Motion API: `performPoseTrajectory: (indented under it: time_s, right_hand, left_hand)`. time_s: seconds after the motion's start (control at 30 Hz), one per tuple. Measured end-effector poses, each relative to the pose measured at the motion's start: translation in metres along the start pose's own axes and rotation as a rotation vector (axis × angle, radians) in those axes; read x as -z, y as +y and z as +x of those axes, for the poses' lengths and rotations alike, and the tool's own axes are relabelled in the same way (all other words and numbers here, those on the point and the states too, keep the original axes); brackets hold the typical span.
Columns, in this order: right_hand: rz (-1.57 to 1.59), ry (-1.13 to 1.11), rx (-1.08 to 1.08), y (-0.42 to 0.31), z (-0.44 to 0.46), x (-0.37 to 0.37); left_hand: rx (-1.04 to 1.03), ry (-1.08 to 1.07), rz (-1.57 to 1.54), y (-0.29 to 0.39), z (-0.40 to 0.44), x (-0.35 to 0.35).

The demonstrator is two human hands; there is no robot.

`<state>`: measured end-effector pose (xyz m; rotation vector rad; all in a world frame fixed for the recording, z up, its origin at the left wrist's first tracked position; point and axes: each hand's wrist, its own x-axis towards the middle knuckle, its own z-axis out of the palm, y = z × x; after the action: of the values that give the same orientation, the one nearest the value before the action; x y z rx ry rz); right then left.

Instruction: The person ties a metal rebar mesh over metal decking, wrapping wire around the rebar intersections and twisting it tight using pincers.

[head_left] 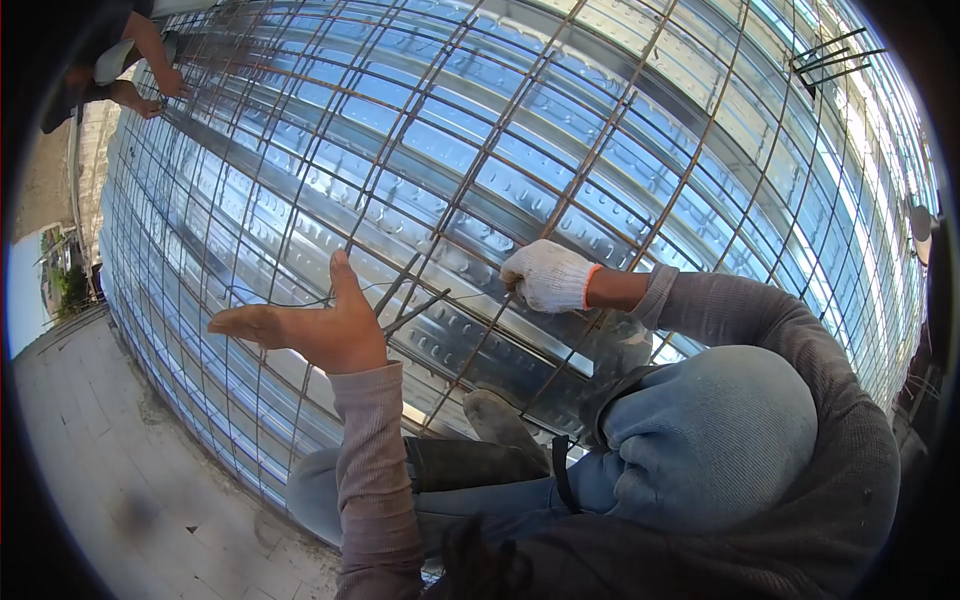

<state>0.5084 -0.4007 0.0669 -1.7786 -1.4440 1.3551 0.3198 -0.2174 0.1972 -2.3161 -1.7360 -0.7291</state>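
Across the middle of the scene, a mesh of rusty steel bars (486,150) spreads over ribbed, shiny metal sheeting (510,180), and the person crouches on its near side. On the left, the bare left hand (338,325) is wide, palm spread, thumb raised and fingers reaching left, with nothing visible in its grip. A thin wire (285,305) passes behind it, just above the mesh, and a fine strand runs on toward the right hand (550,277). That hand, in a white knitted glove with an orange cuff (591,286), is narrow, its fingers curled in beside a bar; whether they pinch the wire cannot be told. Between the two hands, short bar ends (415,312) slant up from the mesh. Nearer lie a dusty boot (495,418) and the person's blue jeans (710,430). At the far left, a co-worker's hands (160,95) reach to the mesh edge; at the far right, a cluster of short bars (835,60) juts out. Pale paving (90,400) fills the near left.
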Motion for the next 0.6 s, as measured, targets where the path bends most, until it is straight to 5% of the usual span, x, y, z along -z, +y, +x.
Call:
performPoseTrajectory:
  time_s: [0.07,0.17,0.23,0.3,0.37,0.4,0.5,0.6]
  right_hand:
    - [-0.186,-0.036,-0.026,-0.004,0.002,-0.007]
    - [-0.215,-0.029,-0.066,-0.004,0.0,-0.015]
    - [-0.223,-0.032,-0.088,-0.004,0.0,-0.022]
    - [0.006,0.073,0.057,-0.003,0.007,-0.023]
    - [0.063,0.058,0.082,-0.018,0.014,-0.014]
    - [0.12,0.072,0.12,-0.023,0.019,-0.009]
    - [0.127,0.18,0.272,-0.023,0.027,0.001]
    - [0.572,-0.081,-0.017,-0.015,0.028,0.005]
  left_hand:
    - [-0.059,0.076,-0.057,0.021,0.021,0.022]
    - [0.113,0.276,-0.239,0.037,0.048,0.06]
    - [-0.298,0.208,-0.589,0.041,0.05,0.079]
    - [-0.25,-0.256,-0.891,0.054,0.014,0.055]
    - [-0.269,-0.828,-0.659,0.037,-0.025,0.009]
    - [-0.119,-1.039,-0.649,0.019,-0.055,-0.026]
    - [-0.034,-1.267,-0.577,0.019,-0.075,-0.033]
    - [0.195,-1.251,-0.689,0.005,-0.08,-0.047]
